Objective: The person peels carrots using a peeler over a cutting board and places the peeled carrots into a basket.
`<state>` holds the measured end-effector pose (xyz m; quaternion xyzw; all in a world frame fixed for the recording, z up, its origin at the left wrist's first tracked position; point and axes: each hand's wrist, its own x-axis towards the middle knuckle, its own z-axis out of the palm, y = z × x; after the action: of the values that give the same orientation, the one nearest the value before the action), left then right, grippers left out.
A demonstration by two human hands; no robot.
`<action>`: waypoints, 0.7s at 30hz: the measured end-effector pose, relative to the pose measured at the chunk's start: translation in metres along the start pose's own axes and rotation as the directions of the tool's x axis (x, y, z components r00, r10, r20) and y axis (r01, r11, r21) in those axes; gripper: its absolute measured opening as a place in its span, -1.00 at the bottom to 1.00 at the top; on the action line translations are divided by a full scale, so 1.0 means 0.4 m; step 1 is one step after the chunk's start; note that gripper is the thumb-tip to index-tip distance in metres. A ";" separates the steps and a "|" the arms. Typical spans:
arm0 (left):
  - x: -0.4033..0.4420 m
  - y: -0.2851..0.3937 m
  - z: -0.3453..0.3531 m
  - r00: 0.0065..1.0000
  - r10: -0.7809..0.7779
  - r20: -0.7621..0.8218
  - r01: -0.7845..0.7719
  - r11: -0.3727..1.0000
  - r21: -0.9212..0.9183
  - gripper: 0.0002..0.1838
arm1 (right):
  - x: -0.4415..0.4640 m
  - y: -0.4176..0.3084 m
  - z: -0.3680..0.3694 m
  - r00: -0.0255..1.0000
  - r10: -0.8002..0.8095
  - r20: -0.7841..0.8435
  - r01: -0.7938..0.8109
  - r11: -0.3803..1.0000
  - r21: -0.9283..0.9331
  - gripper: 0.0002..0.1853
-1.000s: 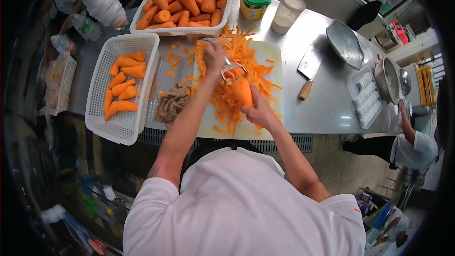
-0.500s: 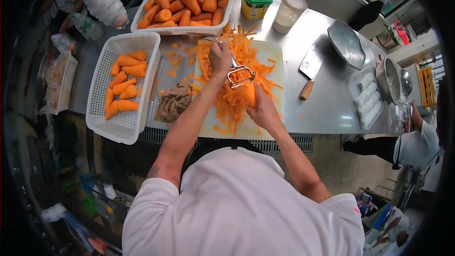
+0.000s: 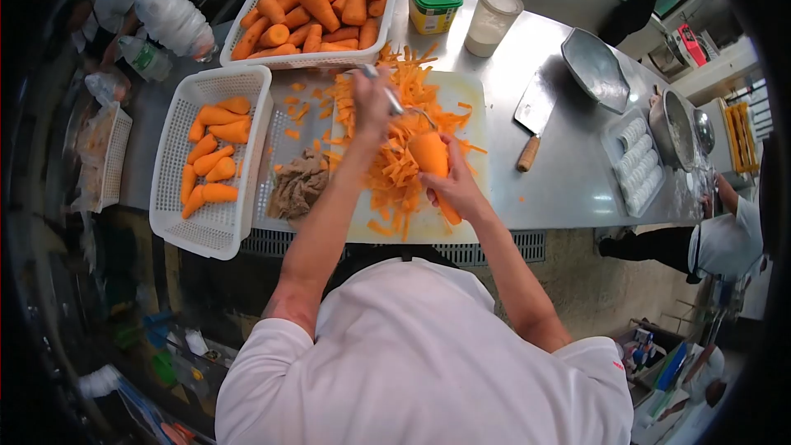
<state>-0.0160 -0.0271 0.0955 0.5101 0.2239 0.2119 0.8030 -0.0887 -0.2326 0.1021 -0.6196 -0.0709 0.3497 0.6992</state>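
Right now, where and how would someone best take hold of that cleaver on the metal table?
Probably by its wooden handle, from the near side: the cleaver appears to lie flat, handle nearest, blade pointing away. The closer right hand is holding a carrot.

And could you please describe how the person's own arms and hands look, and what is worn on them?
The left arm and right arm are bare below short white sleeves. The right one carries a small red marking, too tiny to read. The left hand, somewhat blurred, and the right hand show no gloves.
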 end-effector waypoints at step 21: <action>-0.029 -0.021 0.006 1.000 0.000 -0.027 0.014 0.865 0.502 -0.69 | 0.031 0.059 0.013 0.931 -0.363 -0.038 0.144 0.461 -0.875 -0.14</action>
<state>-0.0229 -0.0386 0.0903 0.6978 0.2838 0.1503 0.6403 -0.0917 -0.2216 0.0776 -0.9005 -0.2496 0.0886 0.3448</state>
